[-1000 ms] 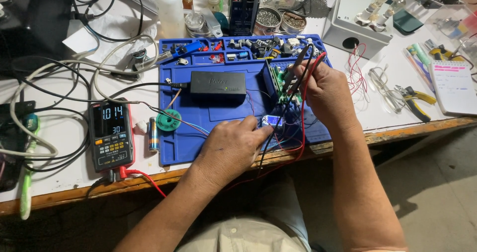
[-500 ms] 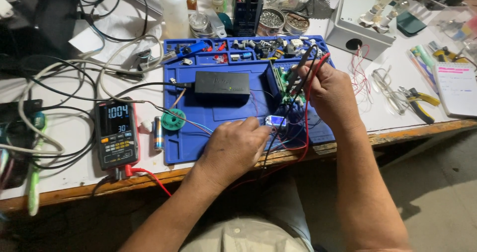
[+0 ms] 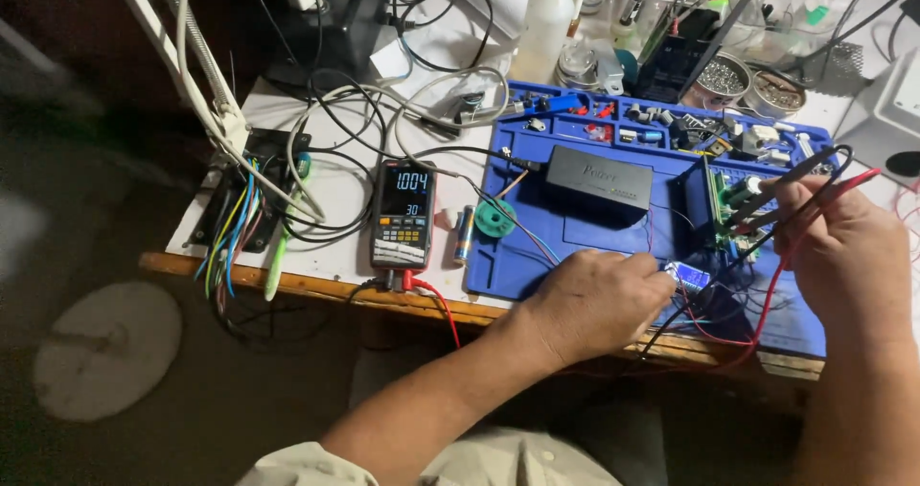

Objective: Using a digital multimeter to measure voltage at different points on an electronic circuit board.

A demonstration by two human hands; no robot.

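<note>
My right hand (image 3: pixel 853 256) grips a red and a black test probe (image 3: pixel 800 181), their tips pressed to an upright green circuit board (image 3: pixel 721 213) on the blue work mat (image 3: pixel 585 242). On the mat's front edge rests my left hand (image 3: pixel 594 304), its fingertips pinching a small lit blue display module (image 3: pixel 688 277). Red and black leads (image 3: pixel 757 328) run from the probes under my hands toward a handheld multimeter (image 3: pixel 402 216) with a lit screen, lying left of the mat.
A black power adapter (image 3: pixel 599 177) lies mid-mat, a green solder spool (image 3: pixel 495 219) and a battery cell (image 3: pixel 465 234) at its left edge. Small parts fill the mat's back trays. Bottles, tins and tangled cables crowd the bench; a cable bundle (image 3: pixel 235 222) hangs at the left edge.
The view has swung left, so the bench now sits to the right and the floor shows. Both hands keep their hold on the module and the probes.
</note>
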